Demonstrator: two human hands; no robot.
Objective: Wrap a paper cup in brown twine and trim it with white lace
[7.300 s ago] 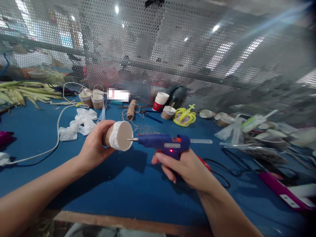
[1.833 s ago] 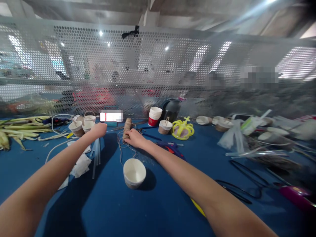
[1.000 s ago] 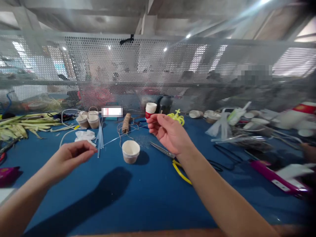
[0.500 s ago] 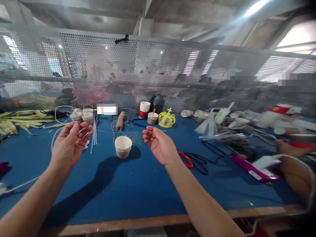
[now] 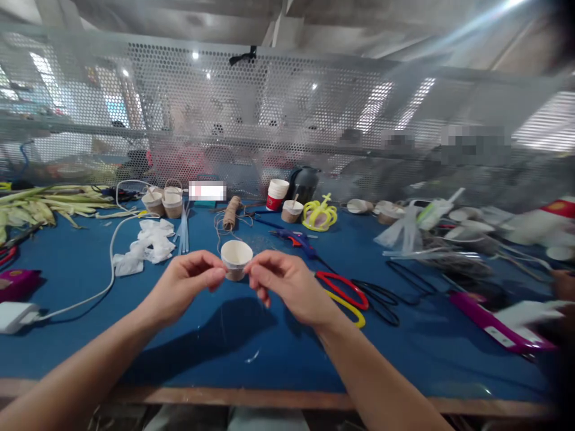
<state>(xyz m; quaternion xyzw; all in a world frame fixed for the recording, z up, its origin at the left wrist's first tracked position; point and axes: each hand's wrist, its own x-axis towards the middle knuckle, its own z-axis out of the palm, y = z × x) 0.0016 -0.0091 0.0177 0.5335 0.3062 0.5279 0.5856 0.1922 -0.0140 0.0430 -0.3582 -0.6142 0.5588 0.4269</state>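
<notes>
A small paper cup point(image 5: 236, 256), white above and brown around its lower half, stands upright on the blue table. My left hand point(image 5: 191, 281) is at the cup's left side, thumb and fingers pinched together. On the other side, my right hand point(image 5: 281, 278) is also pinched, its fingertips overlapping the cup's right edge in view. Whether the fingertips touch the cup or hold something thin, I cannot tell. Behind the cup lies a roll of brown twine point(image 5: 232, 212). A blue glue gun point(image 5: 294, 240) rests beyond my right hand, and scissors with red and yellow handles point(image 5: 344, 288) lie beside my right wrist.
Crumpled white tissue point(image 5: 150, 242) and a white charger point(image 5: 18, 316) with its cable are on the left. At the back stand a red-and-white cup stack point(image 5: 277, 194) and a yellow crown-shaped piece point(image 5: 319, 214). A purple tool point(image 5: 498, 326) lies right. A perforated screen point(image 5: 269, 108) borders the table.
Both hands have come down and inward to the cup, and their fingers have closed into pinches. The view has shifted; the cup keeps its place beside the twine.
</notes>
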